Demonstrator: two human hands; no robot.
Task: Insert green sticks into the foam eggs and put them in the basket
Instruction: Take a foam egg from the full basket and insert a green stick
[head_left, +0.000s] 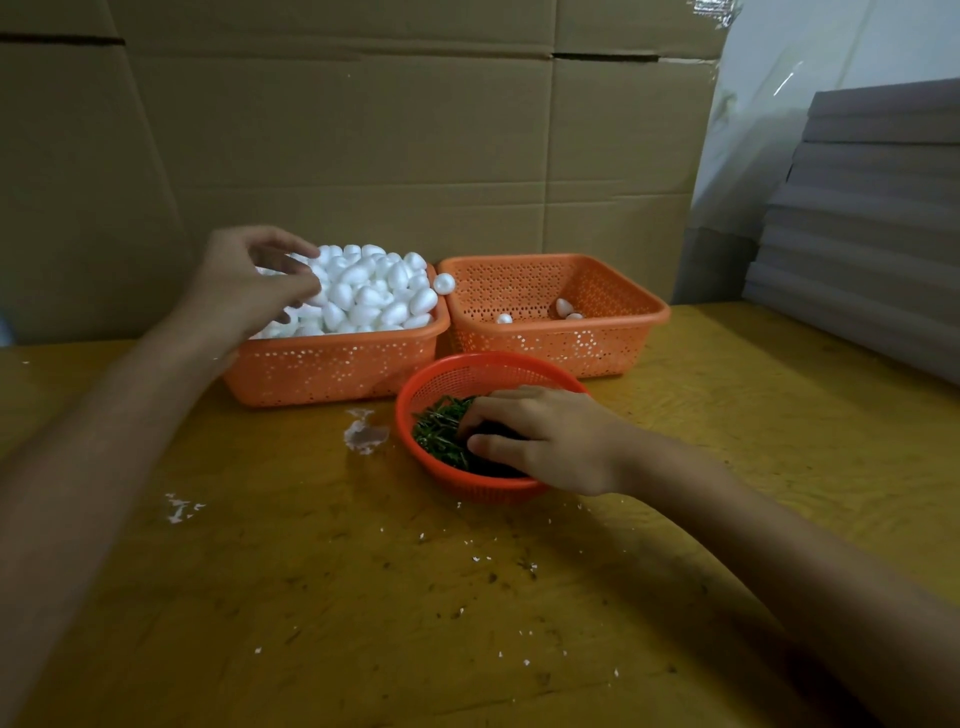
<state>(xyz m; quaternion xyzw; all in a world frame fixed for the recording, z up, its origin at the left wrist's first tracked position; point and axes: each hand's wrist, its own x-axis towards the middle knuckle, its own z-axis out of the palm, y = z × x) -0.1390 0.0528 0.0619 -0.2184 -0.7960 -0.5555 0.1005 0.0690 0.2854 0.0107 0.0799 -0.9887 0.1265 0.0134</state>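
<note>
Green sticks (439, 431) lie in a loose heap inside a round red basket (467, 359), the nearest container on the yellow table (363, 597). The right hand (545, 441) reaches into this basket from the right, fingers curled down among the sticks; whether they pinch one cannot be told. White foam crumbs (366, 434) lie on the table just left of the round basket, with finer specks nearer the viewer.

Behind it, two square orange baskets stand side by side, touching. The left basket (332, 369) is heaped above its rim with white foam eggs (374, 296). The left hand (249, 286) rests on the left part of the heap, fingers bent over the eggs and thumb apart from them; whether it holds an egg cannot be told. One stray egg (444, 283) sits on the rim where the two baskets meet. The right basket (561, 348) holds only a few eggs (563, 307) on its floor; any sticks in them are too small to make out.

Cardboard sheets (363, 156) form the backdrop, and a stack of grey boards (872, 234) stands at far right.
</note>
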